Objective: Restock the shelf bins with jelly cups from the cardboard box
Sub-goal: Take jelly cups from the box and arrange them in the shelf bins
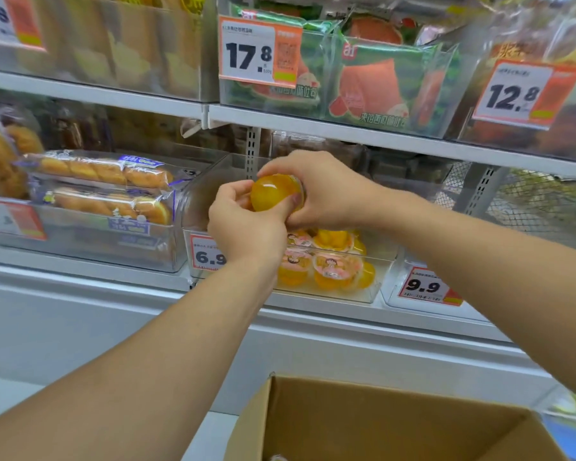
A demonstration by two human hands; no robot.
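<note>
Below, the open cardboard box (396,424) is seen at the frame's foot, while above the clear shelf bin (376,287) of jelly cups (330,266) one yellow jelly cup (275,192) is gripped by the left hand (246,224) and the right hand (326,191), fingers curled round it.

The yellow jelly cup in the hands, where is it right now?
In the head view, the yellow jelly cup sits mid-frame, gripped between the left hand and right hand, above the clear bin of jelly cups tagged 6.9.
</note>
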